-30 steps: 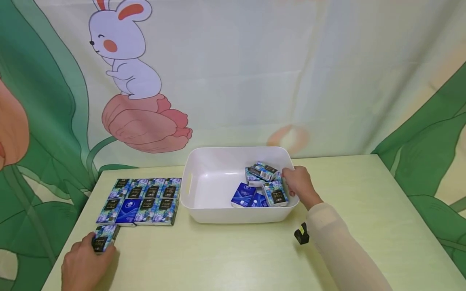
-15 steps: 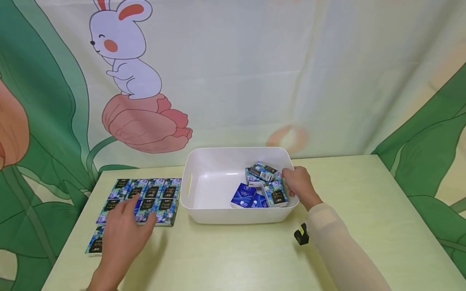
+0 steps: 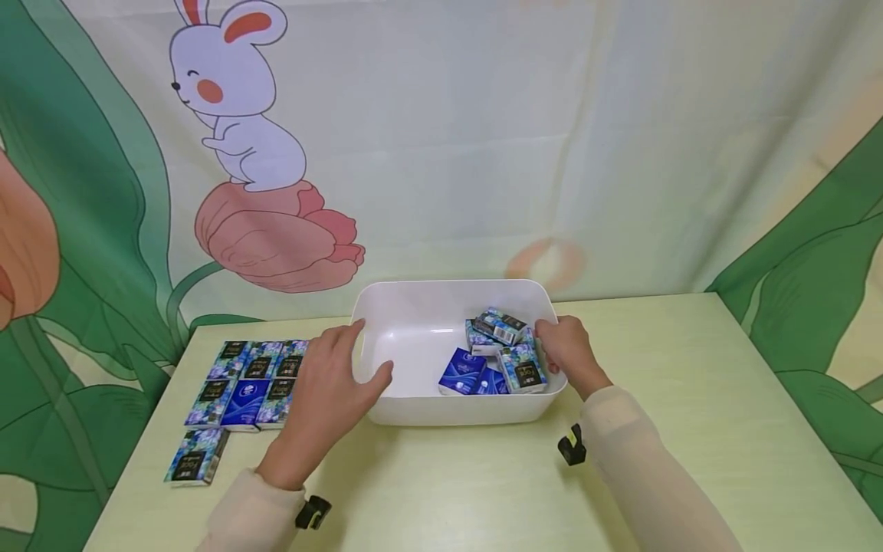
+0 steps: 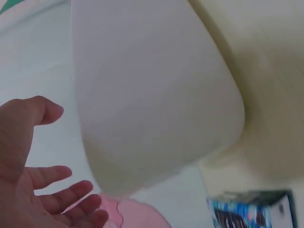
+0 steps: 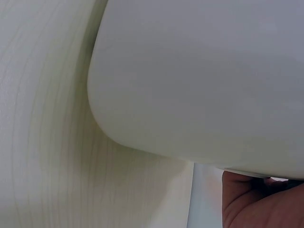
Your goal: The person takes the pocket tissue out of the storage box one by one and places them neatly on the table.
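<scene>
Left grip point(image 3: 331, 391): spread, thumb well apart from the fingers, nothing held; it hangs at the left end of the white bin point(image 3: 455, 412), and whether it touches the rim I cannot tell
Right grip point(image 3: 569, 351): curled round the bin's right end wall, holding it
Heaped packs point(image 3: 522, 369): floral and blue, overlapping in the bin's right half
Laid-out packs point(image 3: 209, 402): side by side in two rows on the table point(image 3: 483, 491), left of the bin, one blue; the left grip hides their right end
Lone pack point(image 3: 196, 458): floral, flat on the table, just in front of the rows
Backdrop point(image 3: 428, 153): printed cloth behind the table
</scene>
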